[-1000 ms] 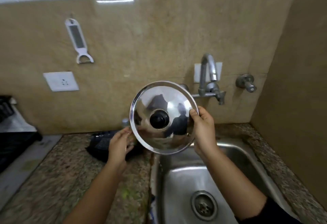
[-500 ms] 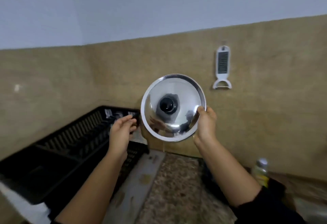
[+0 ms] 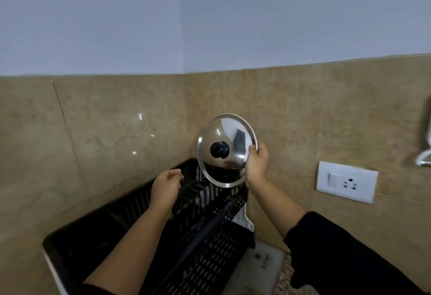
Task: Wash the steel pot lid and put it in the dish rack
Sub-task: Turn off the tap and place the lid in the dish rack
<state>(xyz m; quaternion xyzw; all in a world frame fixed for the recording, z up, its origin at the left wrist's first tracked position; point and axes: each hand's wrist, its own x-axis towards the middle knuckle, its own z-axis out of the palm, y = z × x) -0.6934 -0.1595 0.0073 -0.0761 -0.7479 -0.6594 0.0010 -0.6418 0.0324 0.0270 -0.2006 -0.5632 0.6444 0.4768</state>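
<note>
The shiny steel pot lid (image 3: pixel 229 141) with its black knob stands upright in the air, knob side toward me, above the far end of the black plastic dish rack (image 3: pixel 205 243). My right hand (image 3: pixel 256 161) grips the lid by its right rim. My left hand (image 3: pixel 166 185) hovers over the rack to the left of the lid, fingers loosely apart, holding nothing. The lid's lower edge hangs just over the rack's far corner; I cannot tell if it touches.
The rack sits in a corner between two tan stone walls. A white socket plate (image 3: pixel 347 184) is on the wall to the right, and a hanging peeler (image 3: pixel 425 154) shows at the right edge. A white mat (image 3: pixel 263 259) lies beside the rack.
My view swung left from the sink to the rack. The lid travelled left with my right hand and now hangs over the rack's far end; my left hand stays off it.
</note>
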